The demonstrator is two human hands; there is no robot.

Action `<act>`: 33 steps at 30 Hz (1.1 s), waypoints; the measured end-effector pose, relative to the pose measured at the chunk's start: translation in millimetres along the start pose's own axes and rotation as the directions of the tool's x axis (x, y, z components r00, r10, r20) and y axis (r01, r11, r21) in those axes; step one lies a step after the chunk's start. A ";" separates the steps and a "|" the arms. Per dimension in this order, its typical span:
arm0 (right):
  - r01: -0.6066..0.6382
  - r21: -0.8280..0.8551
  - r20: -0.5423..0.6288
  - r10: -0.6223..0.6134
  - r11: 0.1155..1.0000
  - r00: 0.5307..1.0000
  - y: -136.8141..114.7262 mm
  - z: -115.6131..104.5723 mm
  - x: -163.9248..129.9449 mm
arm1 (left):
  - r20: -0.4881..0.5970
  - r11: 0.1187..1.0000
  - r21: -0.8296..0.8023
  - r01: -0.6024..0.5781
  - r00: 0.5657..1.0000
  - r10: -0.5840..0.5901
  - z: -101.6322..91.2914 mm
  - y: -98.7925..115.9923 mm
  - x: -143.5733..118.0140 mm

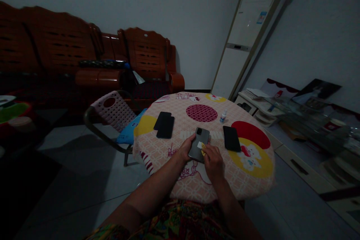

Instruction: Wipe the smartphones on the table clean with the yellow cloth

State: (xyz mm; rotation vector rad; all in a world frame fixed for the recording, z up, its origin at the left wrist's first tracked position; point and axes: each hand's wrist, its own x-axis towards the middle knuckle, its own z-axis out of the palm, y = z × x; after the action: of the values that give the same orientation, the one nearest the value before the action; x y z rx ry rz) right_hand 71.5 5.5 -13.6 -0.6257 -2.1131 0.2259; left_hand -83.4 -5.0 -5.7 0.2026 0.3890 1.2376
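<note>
**Grey phone held over the round table**

The left hand [188, 147] grips the grey phone [199, 144] by its left edge, camera side up, just above the patterned tablecloth [253, 180]. The right hand [213, 160] pinches a small yellow-white wipe [201, 147] against the phone's near end. A black phone [231, 138] lies just right; two stacked black phones [164, 125] lie left. A small bottle [223, 116] stands farther back.

The room is dim and underexposed, the left foreground floor nearly black. Weak light falls from above, best on the round bench under a pink patterned cloth [174, 146]. The plastic chair [112, 110] casts a soft shadow. Wide-angle distortion tilts the white cabinet [247, 33]; clutter at right is smeared and blurry.
</note>
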 end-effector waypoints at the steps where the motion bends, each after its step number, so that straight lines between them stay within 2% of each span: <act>1: 0.002 0.004 -0.001 -0.002 1.000 1.000 -0.9 -0.1 -0.4 | 0.012 1.000 -0.004 0.000 1.000 0.000 0.5 0.1 -0.5; 10: 0.090 0.072 0.050 -0.094 0.993 0.994 -16.5 -10.6 -18.7 | 0.085 0.999 -0.049 0.013 0.996 -0.009 -6.1 2.0 1.2; 13: 0.093 0.089 0.036 -0.097 0.992 0.995 -17.6 -10.5 -19.4 | 0.105 0.998 -0.066 0.022 0.994 -0.015 -5.7 2.2 0.1; 21: -0.010 0.084 0.032 0.007 0.996 0.999 -9.0 -4.1 -16.8 | 0.070 0.998 -0.063 -0.018 0.997 0.022 -1.8 0.0 -2.8; 33: -0.052 0.081 0.041 0.049 0.995 0.998 3.6 3.6 -9.1 | 0.070 0.998 -0.060 0.013 0.998 -0.009 -2.8 -2.4 1.9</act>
State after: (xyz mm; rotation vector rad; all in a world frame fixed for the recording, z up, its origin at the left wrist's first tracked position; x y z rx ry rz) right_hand 74.1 4.2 -23.6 -0.6307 -2.1152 0.3535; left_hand -81.9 -4.1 -9.4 0.1913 0.2920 1.2266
